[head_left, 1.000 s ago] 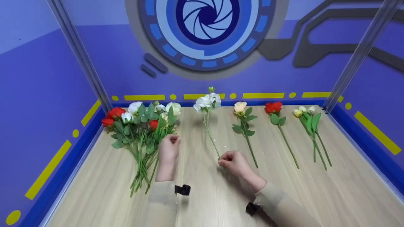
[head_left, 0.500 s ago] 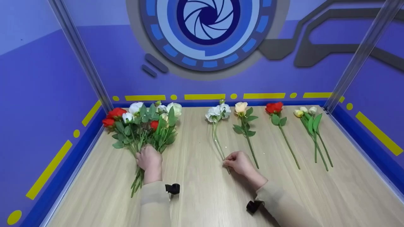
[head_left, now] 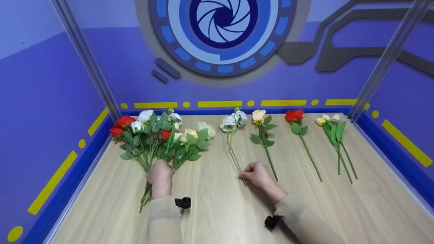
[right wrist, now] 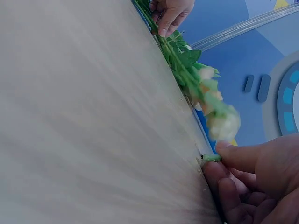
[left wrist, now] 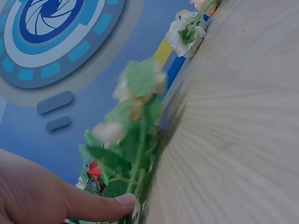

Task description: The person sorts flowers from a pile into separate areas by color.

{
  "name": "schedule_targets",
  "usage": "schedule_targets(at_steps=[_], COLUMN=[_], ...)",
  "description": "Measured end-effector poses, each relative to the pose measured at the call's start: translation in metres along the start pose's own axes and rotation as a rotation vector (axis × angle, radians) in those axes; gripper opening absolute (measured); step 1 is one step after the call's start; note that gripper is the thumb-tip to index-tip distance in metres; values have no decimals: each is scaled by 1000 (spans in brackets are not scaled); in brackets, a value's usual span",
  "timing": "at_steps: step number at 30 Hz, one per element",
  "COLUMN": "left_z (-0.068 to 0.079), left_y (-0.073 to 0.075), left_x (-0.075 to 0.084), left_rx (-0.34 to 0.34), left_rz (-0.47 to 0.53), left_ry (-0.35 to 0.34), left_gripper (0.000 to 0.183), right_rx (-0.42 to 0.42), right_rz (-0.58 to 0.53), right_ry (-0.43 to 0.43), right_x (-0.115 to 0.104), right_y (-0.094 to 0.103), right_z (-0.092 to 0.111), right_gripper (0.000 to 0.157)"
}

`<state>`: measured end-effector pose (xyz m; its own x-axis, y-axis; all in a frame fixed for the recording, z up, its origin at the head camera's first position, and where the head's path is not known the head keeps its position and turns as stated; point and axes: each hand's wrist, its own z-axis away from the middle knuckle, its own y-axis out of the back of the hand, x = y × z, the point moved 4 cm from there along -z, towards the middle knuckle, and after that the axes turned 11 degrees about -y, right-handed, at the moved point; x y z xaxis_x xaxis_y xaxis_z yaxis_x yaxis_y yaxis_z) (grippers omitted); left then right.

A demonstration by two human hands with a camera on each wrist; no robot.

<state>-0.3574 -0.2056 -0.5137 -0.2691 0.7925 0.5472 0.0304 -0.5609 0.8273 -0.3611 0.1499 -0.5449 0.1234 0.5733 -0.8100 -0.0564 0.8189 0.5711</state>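
At the left of the table lies a bunch of mixed flowers, red, white and peach, with green leaves. My left hand grips stems low in the bunch, its thumb along them in the left wrist view. A peach rose and a pale white rose fan out at the bunch's right side, blurred in both wrist views. My right hand pinches the lower stem of a white flower lying on the table. That stem's cut end pokes out between thumb and finger.
Right of the white flower lie a single peach rose, a red rose and a few pale tulips, spaced in a row. Blue panels wall the wooden table at back and sides.
My left hand has moved left onto the bunch's stems, and the peach and white roses there have swung right. My right hand has lowered the white flower to the table, slightly rightward.
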Motion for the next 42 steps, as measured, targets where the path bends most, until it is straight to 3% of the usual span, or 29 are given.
schedule_targets(at_steps=[3,7,13,20,28,37,42], left_z=[-2,-3,-1,1,3,8,15], left_y=[0,0,-1,2,12,22,30], left_x=[-1,-3,-9,-17,-10,4,15], left_rx=[-8,27,93,166,128,164,226], left_rz=[10,3,-8,20,42,131,172], left_ry=[33,72,80,98,71,2,-49], left_gripper=[6,15,26,27,23,23,24], right_rx=[6,4,-12,-14,-20,-41,-51], right_rz=[29,60,72,96,78,33,17], right_ry=[18,24,27,18,-19,-43,-47], right_x=[-1,-3,-3,-3,-2,-1,-2], right_y=[1,1,0,-1,-1,-1,0], right_z=[1,4,5,6,5,5,5], right_gripper=[20,24,27,26,26,28,29])
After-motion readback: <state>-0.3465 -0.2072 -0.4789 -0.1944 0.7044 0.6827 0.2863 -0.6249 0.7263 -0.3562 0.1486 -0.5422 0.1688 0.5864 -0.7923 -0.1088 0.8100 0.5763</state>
